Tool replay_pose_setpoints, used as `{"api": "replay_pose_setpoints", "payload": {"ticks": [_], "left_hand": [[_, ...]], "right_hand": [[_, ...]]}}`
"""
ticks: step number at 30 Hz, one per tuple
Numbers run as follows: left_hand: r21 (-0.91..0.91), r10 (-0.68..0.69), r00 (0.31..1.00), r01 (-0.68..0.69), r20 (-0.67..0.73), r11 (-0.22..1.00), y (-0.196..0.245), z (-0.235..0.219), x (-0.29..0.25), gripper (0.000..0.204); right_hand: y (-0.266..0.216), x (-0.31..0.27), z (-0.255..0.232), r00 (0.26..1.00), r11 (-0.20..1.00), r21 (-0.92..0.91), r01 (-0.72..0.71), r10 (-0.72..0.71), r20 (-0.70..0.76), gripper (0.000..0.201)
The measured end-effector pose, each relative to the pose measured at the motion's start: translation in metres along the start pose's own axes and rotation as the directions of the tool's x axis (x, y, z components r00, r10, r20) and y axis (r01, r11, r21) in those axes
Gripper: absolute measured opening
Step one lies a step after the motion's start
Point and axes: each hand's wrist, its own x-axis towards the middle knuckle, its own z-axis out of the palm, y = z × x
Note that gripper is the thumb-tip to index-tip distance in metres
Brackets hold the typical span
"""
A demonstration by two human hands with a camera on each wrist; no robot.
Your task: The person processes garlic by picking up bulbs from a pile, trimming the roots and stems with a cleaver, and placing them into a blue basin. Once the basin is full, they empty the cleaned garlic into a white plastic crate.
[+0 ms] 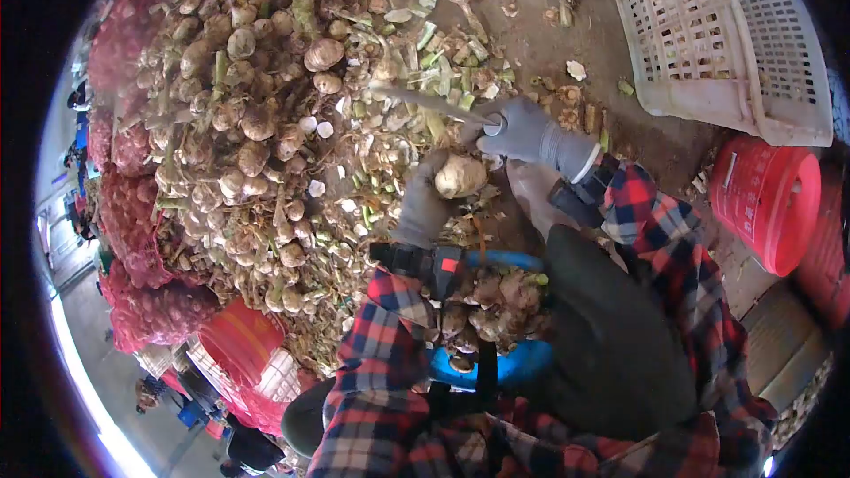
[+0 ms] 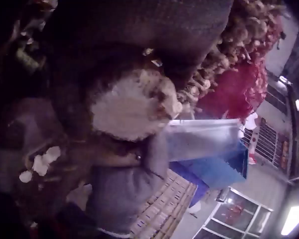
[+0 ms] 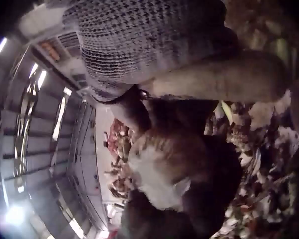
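My gloved left hand grips a large garlic bulb, its fingers round one side. In the left wrist view the bulb's pale, flat face shows beside a wide metal blade. The gloved right hand holds a knife whose blade points left over the trimmings, just above the bulb in the head view. Its wooden handle sits under the knitted glove in the right wrist view. That hand is close beside the bulb.
A large heap of garlic with stalks lies to the left, bordered by red mesh sacks. Cut stalks and peelings cover the ground ahead. A white plastic crate and a red bucket stand at right. More garlic lies near the blue rim below.
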Motion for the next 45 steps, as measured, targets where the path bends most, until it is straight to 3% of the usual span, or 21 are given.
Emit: {"api": "replay_pose_setpoints", "payload": {"ticks": [3, 5, 7, 9, 12, 14, 17, 19, 21, 23, 30, 31, 35, 36, 37, 38, 41, 42, 43, 44, 45], "left_hand": [[0.609, 0.241, 0.955, -0.297, 0.174, 0.735, 0.014, -0.016, 0.003, 0.026], [0.193, -0.217, 0.963, 0.185, 0.160, 0.964, 0.040, -0.007, -0.008, 0.022], [0.556, -0.430, 0.858, 0.220, 0.280, 0.802, 0.072, 0.012, -0.032, 0.026], [0.588, -0.338, 0.594, -0.295, 0.730, 0.753, 0.063, 0.010, -0.031, 0.036], [0.953, -0.217, 0.973, -0.013, 0.082, 0.301, 0.080, -0.007, 0.021, 0.043], [0.999, 0.431, 0.901, 0.052, -0.046, -0.001, 0.092, -0.038, 0.087, 0.052], [0.913, 0.442, 0.832, 0.402, -0.335, -0.064, 0.078, -0.086, 0.170, 0.051], [0.934, 0.428, 0.855, 0.353, -0.294, -0.064, 0.077, -0.087, 0.172, 0.046], [0.940, 0.428, 0.869, 0.110, -0.250, 0.324, 0.078, -0.067, 0.139, 0.039], [0.511, 0.162, 0.914, 0.055, -0.371, 0.858, 0.066, -0.070, 0.121, 0.041], [0.953, 0.393, 0.918, -0.161, 0.050, 0.256, 0.035, -0.030, 0.066, 0.027], [0.969, 0.464, 0.864, -0.242, 0.195, 0.043, 0.043, -0.018, 0.056, 0.024], [0.977, 0.650, 0.741, -0.211, 0.172, -0.019, 0.048, -0.026, 0.041, 0.020], [0.728, 0.548, 0.824, -0.288, -0.142, 0.622, 0.042, -0.035, 0.042, 0.020], [0.128, 0.266, 0.915, -0.238, -0.304, 0.963, 0.035, -0.046, 0.046, 0.020], [-0.396, 0.066, 0.994, -0.096, -0.088, 0.913, 0.027, -0.067, 0.053, 0.021], [-0.570, -0.088, 0.966, -0.068, -0.241, 0.819, 0.022, -0.037, 0.040, 0.022], [-0.067, 0.313, 0.930, -0.331, -0.193, 0.941, 0.012, -0.034, 0.041, 0.024], [-0.068, 0.313, 0.929, -0.331, -0.197, 0.941, 0.011, -0.036, 0.038, 0.024], [0.766, 0.329, 0.944, -0.196, -0.021, 0.612, 0.012, -0.036, 0.035, 0.030], [0.965, 0.193, 0.977, -0.039, 0.091, -0.258, 0.012, -0.037, 0.033, 0.037]], "right_hand": [[0.015, 0.007, -0.005, 0.993, 0.917, -0.397, 0.049, -0.088, -0.082, 0.035], [0.051, 0.016, -0.014, 0.988, 0.851, -0.510, -0.124, 0.155, 0.018, 0.037], [0.084, 0.008, -0.018, 0.974, 0.773, -0.604, -0.195, 0.226, -0.024, 0.038], [0.101, -0.002, -0.014, 0.909, 0.870, -0.276, -0.409, 0.363, -0.204, 0.038], [0.069, -0.010, -0.025, 0.853, 0.837, -0.164, -0.522, 0.510, -0.113, 0.036], [0.072, -0.003, -0.016, 0.865, 0.853, -0.150, -0.500, 0.484, -0.135, 0.035], [0.058, -0.004, -0.016, 0.872, 0.857, -0.170, -0.486, 0.464, -0.155, 0.034], [0.061, -0.008, -0.019, 0.863, 0.842, -0.192, -0.504, 0.482, -0.150, 0.034], [0.079, -0.013, -0.014, 0.847, 0.829, -0.208, -0.519, 0.464, -0.261, 0.032], [0.074, -0.016, -0.013, 0.841, 0.816, -0.259, -0.517, 0.427, -0.332, 0.032], [-0.019, 0.007, -0.016, 0.991, 0.914, -0.384, -0.131, 0.127, -0.036, 0.031], [-0.010, 0.008, -0.014, 0.991, 0.914, -0.382, -0.134, 0.130, -0.037, 0.031], [0.066, 0.008, -0.013, 0.925, 0.780, -0.517, -0.354, 0.373, -0.071, 0.032], [0.072, -0.001, -0.010, 0.887, 0.791, -0.403, -0.461, 0.400, -0.230, 0.032], [0.068, -0.009, -0.008, 0.814, 0.791, -0.267, -0.551, 0.438, -0.381, 0.032], [0.063, -0.010, -0.010, 0.847, 0.803, -0.288, -0.521, 0.445, -0.291, 0.030], [0.018, -0.008, 0.005, 0.937, 0.859, -0.375, -0.347, 0.303, -0.173, 0.027], [0.006, -0.007, 0.009, 0.938, 0.859, -0.377, -0.346, 0.303, -0.171, 0.027], [-0.005, -0.006, 0.013, 0.987, 0.876, -0.458, -0.154, 0.114, -0.112, 0.024], [-0.011, -0.005, 0.016, 0.996, 0.851, -0.524, 0.045, -0.075, -0.037, 0.022], [-0.014, -0.003, 0.019, 0.996, 0.850, -0.525, 0.047, -0.077, -0.035, 0.022]]}}
